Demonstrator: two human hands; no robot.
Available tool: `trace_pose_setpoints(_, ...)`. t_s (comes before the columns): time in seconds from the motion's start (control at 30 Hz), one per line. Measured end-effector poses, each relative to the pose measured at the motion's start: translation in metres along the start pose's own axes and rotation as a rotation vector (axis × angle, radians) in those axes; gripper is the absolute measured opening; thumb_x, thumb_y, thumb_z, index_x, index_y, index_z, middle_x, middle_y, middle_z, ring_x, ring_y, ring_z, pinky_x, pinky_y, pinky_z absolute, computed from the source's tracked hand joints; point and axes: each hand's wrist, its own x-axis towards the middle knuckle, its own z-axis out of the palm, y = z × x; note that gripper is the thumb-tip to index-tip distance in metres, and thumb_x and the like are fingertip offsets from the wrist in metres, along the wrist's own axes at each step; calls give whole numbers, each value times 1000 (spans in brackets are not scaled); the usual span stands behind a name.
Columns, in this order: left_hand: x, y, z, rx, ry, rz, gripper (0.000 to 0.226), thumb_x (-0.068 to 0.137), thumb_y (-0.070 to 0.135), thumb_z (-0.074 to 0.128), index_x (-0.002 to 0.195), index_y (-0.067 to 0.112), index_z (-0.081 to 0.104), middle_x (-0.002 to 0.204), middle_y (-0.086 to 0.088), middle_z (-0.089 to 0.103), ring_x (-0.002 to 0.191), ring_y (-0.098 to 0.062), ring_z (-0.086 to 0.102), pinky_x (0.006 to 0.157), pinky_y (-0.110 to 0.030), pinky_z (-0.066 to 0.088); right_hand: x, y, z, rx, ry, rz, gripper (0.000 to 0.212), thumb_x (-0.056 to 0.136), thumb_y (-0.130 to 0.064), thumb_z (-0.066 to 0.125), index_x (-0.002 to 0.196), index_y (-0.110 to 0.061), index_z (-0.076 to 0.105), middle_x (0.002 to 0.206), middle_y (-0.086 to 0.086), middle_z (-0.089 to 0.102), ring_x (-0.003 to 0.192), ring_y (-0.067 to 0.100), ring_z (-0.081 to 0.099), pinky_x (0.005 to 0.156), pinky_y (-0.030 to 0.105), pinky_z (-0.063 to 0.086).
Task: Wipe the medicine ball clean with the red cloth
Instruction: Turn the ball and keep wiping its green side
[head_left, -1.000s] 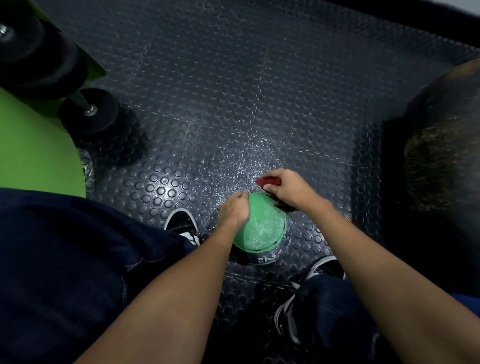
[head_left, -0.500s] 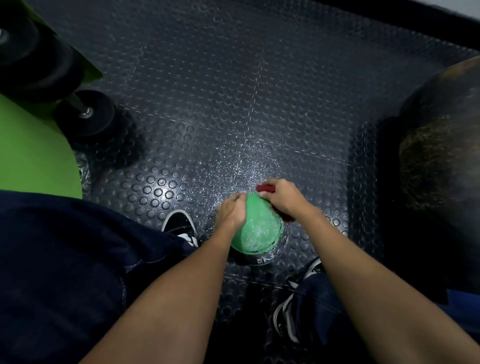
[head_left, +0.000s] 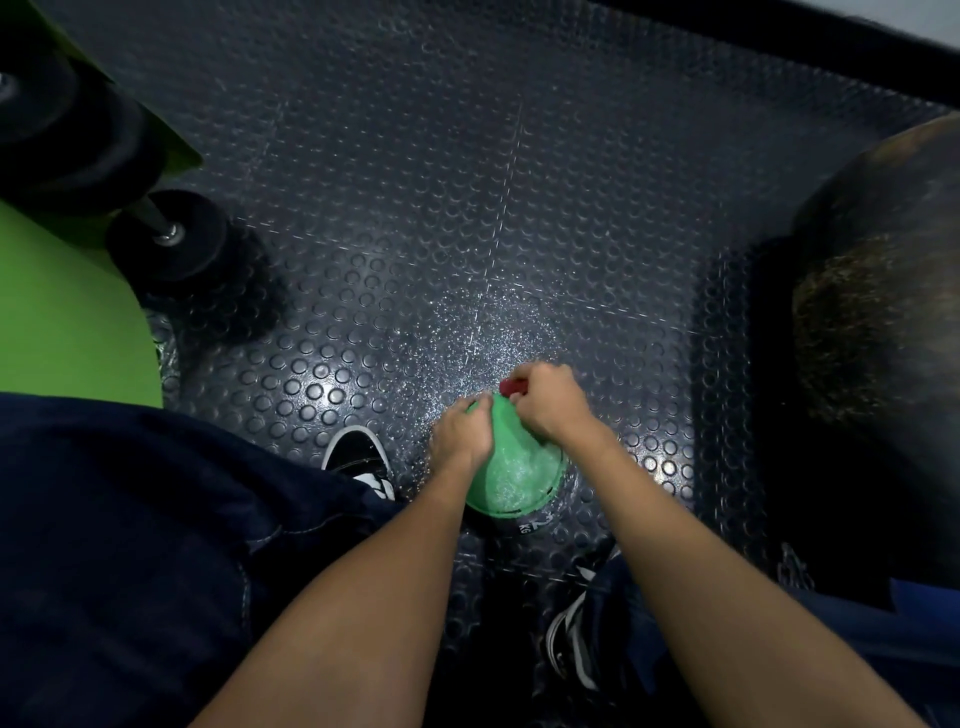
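Head: medicine ball on studded floor

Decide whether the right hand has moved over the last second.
Yes: holding the red cloth, the right hand slid left across the top of the medicine ball, closer to the left hand.

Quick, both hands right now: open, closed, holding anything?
Left hand: fingers curled over the medicine ball, holding it steady.
Right hand: closed on the red cloth, pressing it against the ball.
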Motion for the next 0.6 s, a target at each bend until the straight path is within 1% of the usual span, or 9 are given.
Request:
trace_pose_setpoints(0.03, 2, -1, 1, 3, 7, 6, 51, 99, 59, 35, 134, 30, 58, 131, -6, 59, 120, -28, 54, 108, -48, 38, -6, -5, 3, -50, 59, -27, 24, 89, -13, 56, 109, -20, 67, 105, 2, 62, 105, 23, 48, 95, 38, 46)
trace_pose_setpoints(0.1, 2, -2, 2, -20, 16, 7, 51, 96, 60, 35, 129, 31, 61, 126, -4, 63, 113, -26, 58, 104, -45, 42, -17, -8, 1, -46, 86, -90, 22, 88, -12, 59, 106, -20, 69, 98, -4, 58, 102, 21, 46, 91, 33, 43)
trace_pose_setpoints(0.2, 0, -4, 2, -19, 22, 12, 49, 99, 57, 35, 128, 29, 62, 127, -4, 62, 113, -26, 57, 103, -45, 42, -22, 1, -23, 282, -63, -48, 18, 87, -13, 65, 99, -24, 72, 93, -1, 66, 75, 17, 63, 65, 28, 53)
trace_pose_setpoints(0.27, 0, -4, 2, -37, 21, -4, 49, 100, 57, 37, 135, 29, 59, 136, -6, 57, 123, -28, 52, 109, -48, 37, -17, 10, -35, 345, -23, 12, 18, 88, -17, 65, 103, -26, 71, 91, 3, 69, 65, 13, 62, 53, 21, 49)
trace_pose_setpoints(0.33, -5, 0, 2, -67, 29, -31, 51, 101, 56, 38, 141, 28, 53, 144, -6, 51, 129, -29, 48, 109, -48, 34, -9, 15, -33, 243, 13, 22, 25, 90, -20, 63, 114, -27, 67, 100, 4, 69, 74, 12, 59, 64, 18, 47)
trace_pose_setpoints(0.43, -6, -1, 5, -82, 34, -51, 49, 100, 57, 39, 139, 31, 53, 140, -4, 52, 124, -27, 50, 106, -44, 36, -9, 14, -12, 104, -3, -24, 30, 91, -18, 61, 120, -23, 64, 111, 1, 65, 93, 12, 55, 90, 31, 46)
trace_pose_setpoints(0.5, -2, -3, 6, -104, 30, -53, 44, 97, 58, 40, 124, 31, 62, 128, -4, 60, 115, -26, 56, 105, -46, 42, -16, 17, -7, 89, 17, -117, 28, 87, -15, 65, 113, -24, 67, 102, -7, 62, 100, 13, 52, 95, 34, 45)
trace_pose_setpoints(0.53, 0, -4, 6, -124, 22, -54, 43, 94, 59, 39, 110, 30, 66, 117, -5, 63, 107, -26, 59, 100, -46, 46, -21, 18, -10, 135, -10, -164, 27, 85, -14, 67, 109, -25, 69, 96, -9, 60, 97, 13, 52, 91, 34, 46)
trace_pose_setpoints(0.6, 4, 0, 3, -153, 10, -64, 43, 93, 59, 37, 84, 23, 59, 95, -2, 62, 89, -23, 60, 87, -38, 51, -30, 22, -24, 288, -121, -198, 24, 83, -11, 69, 101, -27, 72, 92, -11, 61, 86, 12, 58, 76, 29, 52)
